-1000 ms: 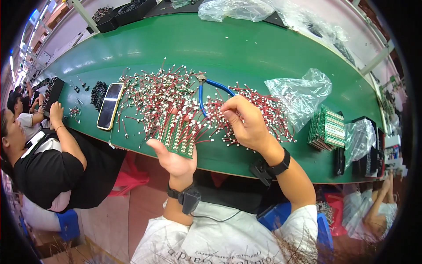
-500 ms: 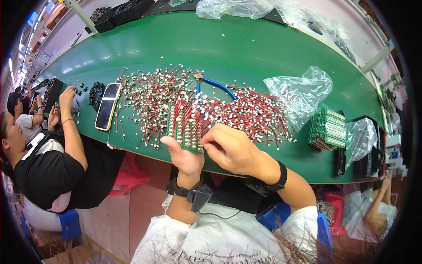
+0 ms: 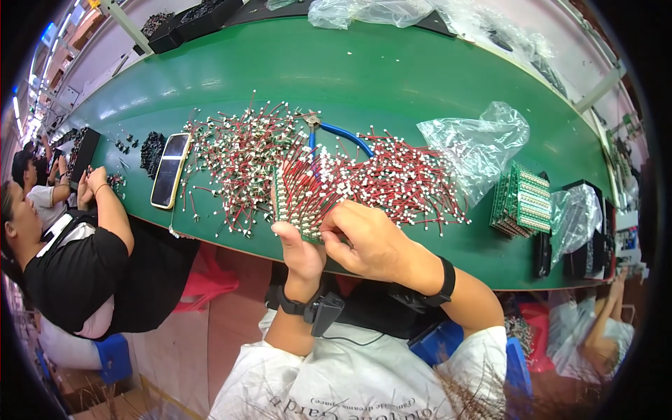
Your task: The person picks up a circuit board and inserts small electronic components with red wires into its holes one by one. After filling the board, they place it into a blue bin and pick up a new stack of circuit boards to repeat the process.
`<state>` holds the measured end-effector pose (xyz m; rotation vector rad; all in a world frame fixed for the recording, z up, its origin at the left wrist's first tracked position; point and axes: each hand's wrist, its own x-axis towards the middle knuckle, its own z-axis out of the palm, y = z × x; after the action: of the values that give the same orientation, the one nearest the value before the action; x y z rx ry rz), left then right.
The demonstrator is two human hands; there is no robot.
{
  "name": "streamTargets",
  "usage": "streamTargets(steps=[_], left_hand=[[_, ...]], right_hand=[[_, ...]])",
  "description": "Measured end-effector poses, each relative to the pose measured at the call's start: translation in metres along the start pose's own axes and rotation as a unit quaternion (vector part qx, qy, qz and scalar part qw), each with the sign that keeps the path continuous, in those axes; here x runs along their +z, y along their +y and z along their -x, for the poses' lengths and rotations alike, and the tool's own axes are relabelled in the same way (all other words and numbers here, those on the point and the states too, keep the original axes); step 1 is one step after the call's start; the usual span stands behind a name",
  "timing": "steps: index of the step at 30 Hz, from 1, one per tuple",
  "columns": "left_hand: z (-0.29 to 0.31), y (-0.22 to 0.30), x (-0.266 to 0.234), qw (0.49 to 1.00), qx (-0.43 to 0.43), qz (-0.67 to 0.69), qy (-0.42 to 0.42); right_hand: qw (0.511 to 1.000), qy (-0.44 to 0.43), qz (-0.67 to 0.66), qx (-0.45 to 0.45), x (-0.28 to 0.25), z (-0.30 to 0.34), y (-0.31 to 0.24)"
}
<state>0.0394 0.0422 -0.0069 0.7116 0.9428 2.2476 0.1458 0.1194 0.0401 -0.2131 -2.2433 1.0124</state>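
My left hand (image 3: pixel 302 255) holds a green circuit board panel (image 3: pixel 282 203) from beneath, thumb at its near edge. Rows of white connectors cover the panel, and red wires stand up from it. At the panel's near right corner, my right hand (image 3: pixel 371 240) has thumb and forefinger pinched together; anything between these fingertips is too small to make out. Just beyond the panel spreads a loose heap of short red wires with white connectors (image 3: pixel 420 178). A pair of blue-handled pliers (image 3: pixel 343 131) lies in that heap, partly covered by it.
Left of the heap lies a phone (image 3: pixel 170 171) beside black parts (image 3: pixel 152 154). To the right are a clear plastic bag (image 3: pixel 483 143) and a stack of green circuit boards (image 3: pixel 521 201). A co-worker (image 3: pixel 80 266) sits at the left. Black trays (image 3: pixel 203 21) line the far edge.
The panel has tilted in my left hand, so its left edge shows more. My right hand stays close to the same corner. The co-worker's raised hand has come down to the other hand.
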Motion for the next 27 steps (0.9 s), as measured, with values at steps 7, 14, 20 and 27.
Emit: streamTargets(steps=[7,14,20,27], left_hand=[[0.002,-0.001,0.002,0.995,-0.007,-0.100,-0.021],[0.006,0.002,-0.008,0.998,-0.036,-0.031,-0.031],[0.012,-0.008,-0.010,0.998,-0.027,-0.047,0.025],[-0.010,0.019,-0.003,0.993,0.000,0.110,0.042]], right_hand=[[0.996,-0.019,0.092,-0.010,-0.001,0.002,-0.012],[0.988,-0.031,0.144,-0.047,-0.003,0.001,-0.011],[0.984,-0.014,0.156,-0.088,0.006,0.003,-0.003],[0.987,0.128,0.099,-0.016,-0.027,-0.016,0.006]])
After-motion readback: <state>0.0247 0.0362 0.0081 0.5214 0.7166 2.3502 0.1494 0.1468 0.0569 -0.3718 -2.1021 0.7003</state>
